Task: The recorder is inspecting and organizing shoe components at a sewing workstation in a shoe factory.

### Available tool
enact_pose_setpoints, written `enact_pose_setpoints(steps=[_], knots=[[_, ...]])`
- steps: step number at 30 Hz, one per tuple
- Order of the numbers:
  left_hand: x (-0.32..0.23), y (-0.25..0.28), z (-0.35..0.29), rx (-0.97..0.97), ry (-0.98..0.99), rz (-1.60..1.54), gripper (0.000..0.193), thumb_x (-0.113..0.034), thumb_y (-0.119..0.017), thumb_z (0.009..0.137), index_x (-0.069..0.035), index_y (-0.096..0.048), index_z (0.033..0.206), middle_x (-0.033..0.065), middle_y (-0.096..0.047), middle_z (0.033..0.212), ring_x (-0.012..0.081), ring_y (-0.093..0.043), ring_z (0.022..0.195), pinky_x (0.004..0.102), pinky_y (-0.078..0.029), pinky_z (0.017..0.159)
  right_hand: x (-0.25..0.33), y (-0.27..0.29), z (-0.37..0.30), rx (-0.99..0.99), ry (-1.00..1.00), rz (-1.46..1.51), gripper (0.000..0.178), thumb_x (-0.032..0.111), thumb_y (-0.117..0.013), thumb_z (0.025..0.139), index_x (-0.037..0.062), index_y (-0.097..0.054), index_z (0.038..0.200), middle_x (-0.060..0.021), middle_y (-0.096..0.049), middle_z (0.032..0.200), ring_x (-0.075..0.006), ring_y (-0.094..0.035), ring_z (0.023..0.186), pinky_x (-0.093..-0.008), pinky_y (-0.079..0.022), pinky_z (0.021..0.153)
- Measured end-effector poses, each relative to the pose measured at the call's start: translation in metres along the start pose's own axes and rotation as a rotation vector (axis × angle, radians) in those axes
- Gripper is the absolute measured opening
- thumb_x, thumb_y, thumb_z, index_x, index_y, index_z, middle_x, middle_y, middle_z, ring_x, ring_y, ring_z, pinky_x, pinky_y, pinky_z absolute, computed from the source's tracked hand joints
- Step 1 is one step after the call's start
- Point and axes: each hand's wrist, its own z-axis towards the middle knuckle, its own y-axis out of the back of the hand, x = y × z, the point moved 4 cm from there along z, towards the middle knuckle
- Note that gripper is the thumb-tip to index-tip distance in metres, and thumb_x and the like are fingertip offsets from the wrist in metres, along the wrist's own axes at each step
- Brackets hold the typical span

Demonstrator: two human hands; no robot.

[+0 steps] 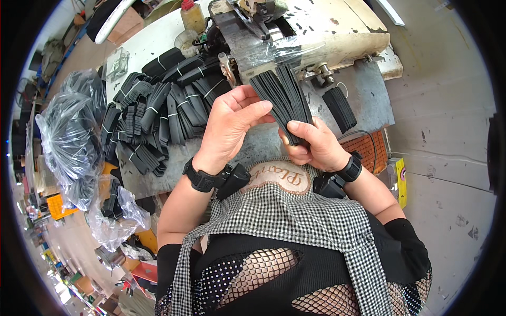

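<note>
I hold a fanned stack of flat black strips (284,97) up in front of my chest. My right hand (316,141) grips the stack's lower end, thumb across its front. At the left edge of the strips, my left hand (232,120) pinches the side between thumb and fingers; its fingertips are partly hidden behind the stack. To the left, many similar black bundles (155,102), tied with thin white bands, lie heaped on the grey metal table (245,150). One more black bundle (340,109) with a white loop lies right of my right hand.
A worn cream-coloured machine (337,39) stands at the back, black scraps on top. Beside it is a yellowish bottle (193,18) with a red cap. Clear plastic bags (74,131) of black pieces sit left of the table. An orange-brown woven surface (363,150) shows at right.
</note>
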Motion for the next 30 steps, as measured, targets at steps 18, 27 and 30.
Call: enact_pose_setpoints(steps=[18,27,30], knots=[[0.01,-0.001,0.007,-0.039,0.004,0.124,0.015,-0.015,-0.065,0.087,-0.002,-0.059,0.091,0.0023,-0.062,0.084,0.008,-0.058,0.074,0.0244,-0.051,0.07,0.003,0.002,0.003,0.004,0.095,-0.005,0.028,0.029,-0.05,0.095,0.0036,-0.053,0.084,0.0036,-0.037,0.053,-0.0053,-0.027,0.042,-0.0224,-0.021,0.04],[0.007,-0.004,0.006,0.091,0.022,-0.064,0.025,-0.012,-0.064,0.088,0.002,-0.058,0.108,0.0085,-0.064,0.098,0.0176,-0.064,0.086,0.0329,-0.053,0.081,0.01,0.004,0.004,0.006,0.09,0.098,0.029,0.03,-0.046,0.096,0.0042,-0.052,0.085,0.0042,-0.034,0.053,-0.0053,-0.023,0.041,-0.0218,-0.02,0.039],[0.007,-0.004,0.006,0.098,0.016,-0.072,0.024,-0.01,-0.064,0.088,0.002,-0.058,0.108,0.0099,-0.064,0.1,0.019,-0.064,0.088,0.034,-0.053,0.083,0.01,0.004,0.005,-0.02,0.076,0.093,0.028,0.029,-0.046,0.097,0.0041,-0.052,0.085,0.0043,-0.034,0.053,-0.0051,-0.024,0.041,-0.0217,-0.02,0.039]])
